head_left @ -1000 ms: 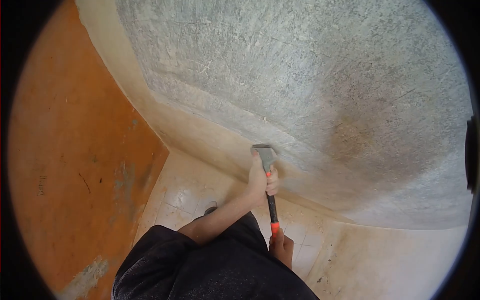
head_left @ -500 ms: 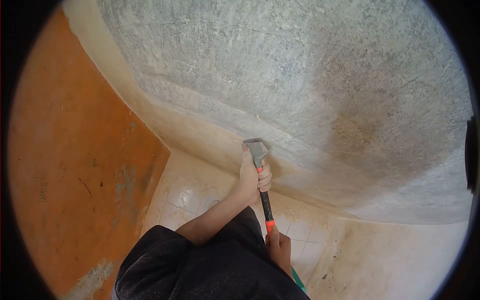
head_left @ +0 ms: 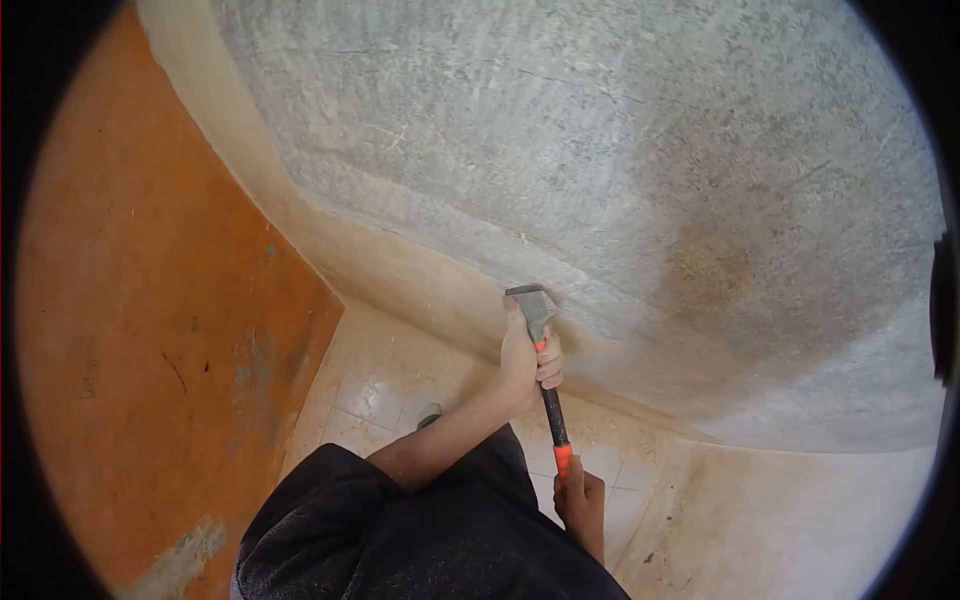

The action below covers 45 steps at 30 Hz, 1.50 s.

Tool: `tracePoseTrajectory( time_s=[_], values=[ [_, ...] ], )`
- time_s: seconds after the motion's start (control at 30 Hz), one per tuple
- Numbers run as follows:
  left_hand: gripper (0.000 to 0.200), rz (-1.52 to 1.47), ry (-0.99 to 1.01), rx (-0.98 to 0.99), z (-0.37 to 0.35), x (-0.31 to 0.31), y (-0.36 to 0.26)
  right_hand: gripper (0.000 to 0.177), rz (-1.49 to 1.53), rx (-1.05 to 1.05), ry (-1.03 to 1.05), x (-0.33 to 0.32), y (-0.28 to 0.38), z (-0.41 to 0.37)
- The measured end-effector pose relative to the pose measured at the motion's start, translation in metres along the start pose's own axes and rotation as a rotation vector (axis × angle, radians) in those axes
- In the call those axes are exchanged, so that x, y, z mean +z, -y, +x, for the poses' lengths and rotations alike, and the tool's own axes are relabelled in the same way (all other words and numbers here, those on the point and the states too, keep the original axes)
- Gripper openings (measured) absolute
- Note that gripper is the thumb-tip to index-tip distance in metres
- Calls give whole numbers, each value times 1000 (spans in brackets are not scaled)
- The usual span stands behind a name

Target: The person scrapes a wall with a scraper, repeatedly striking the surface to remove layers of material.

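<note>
Both of my hands are on a long-handled scraper [head_left: 556, 415] with a grey head, a black shaft and orange-red bands. My left hand [head_left: 527, 360] wraps round the neck just below the head, its thumb lying up along the head's side. Farther down, my right hand [head_left: 580, 497] closes round the orange-red end of the handle. The scraper's wide blade edge is up against the wall [head_left: 450, 130], where the rough grey surface meets a smooth beige band [head_left: 420, 255].
An orange wall [head_left: 150, 300] with scuffs and bare patches rises on the left. Pale floor tiles [head_left: 370, 400] with scattered debris lie below, beside my shoe [head_left: 430, 412]. A brownish stain [head_left: 720, 270] marks the grey wall to the right.
My hands and the scraper have shifted a little to the right and slightly down along the wall. The view has moved slightly too. Both grips are the same.
</note>
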<state>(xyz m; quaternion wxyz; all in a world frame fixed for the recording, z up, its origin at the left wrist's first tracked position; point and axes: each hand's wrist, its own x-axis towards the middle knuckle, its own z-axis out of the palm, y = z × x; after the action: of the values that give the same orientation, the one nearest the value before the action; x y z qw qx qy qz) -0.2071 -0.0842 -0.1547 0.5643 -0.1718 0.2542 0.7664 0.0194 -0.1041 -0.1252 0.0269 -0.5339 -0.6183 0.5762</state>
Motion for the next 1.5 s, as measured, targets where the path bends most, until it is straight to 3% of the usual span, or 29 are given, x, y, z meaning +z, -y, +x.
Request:
tracePoseTrajectory(
  time_s=[0.07,0.1,0.27,0.33,0.43,0.53,0.67,0.77,1.0,1.13,1.27,1.33,1.4,1.5],
  values=[
    [61,-80,-78,-12,0,1,-15,60,-30,-75,8,8,6,6],
    [60,-25,31,46,1,-5,-20,62,-51,-67,49,11,13,8],
    [59,-11,-15,48,0,6,0,63,-37,-44,-30,1,9,-1],
    [59,-4,-2,18,-2,4,-3,57,97,87,27,-5,11,-5],
    [58,-34,63,86,3,-8,-19,56,-35,-54,34,9,14,10],
    [58,-39,-22,77,1,-2,-16,56,43,26,15,9,10,5],
    [59,0,15,3,-2,2,-5,60,55,47,-3,-2,12,-3],
    [60,-50,15,108,10,-12,-20,54,4,-69,37,7,15,16],
    [59,-93,-16,49,-1,7,-14,53,18,-35,21,-4,19,7],
    [58,-65,5,135,2,-2,-24,59,25,-39,33,9,30,4],
    [59,-67,43,23,-7,16,-6,54,92,65,-24,-9,31,-12],
    [59,-65,20,15,-6,13,-15,55,-30,-40,-2,0,31,-5],
    [59,-37,62,168,0,-6,-35,54,-38,-116,95,15,25,11],
    [57,-47,46,124,-5,3,-28,52,5,-20,69,6,37,-2]
  ],
)
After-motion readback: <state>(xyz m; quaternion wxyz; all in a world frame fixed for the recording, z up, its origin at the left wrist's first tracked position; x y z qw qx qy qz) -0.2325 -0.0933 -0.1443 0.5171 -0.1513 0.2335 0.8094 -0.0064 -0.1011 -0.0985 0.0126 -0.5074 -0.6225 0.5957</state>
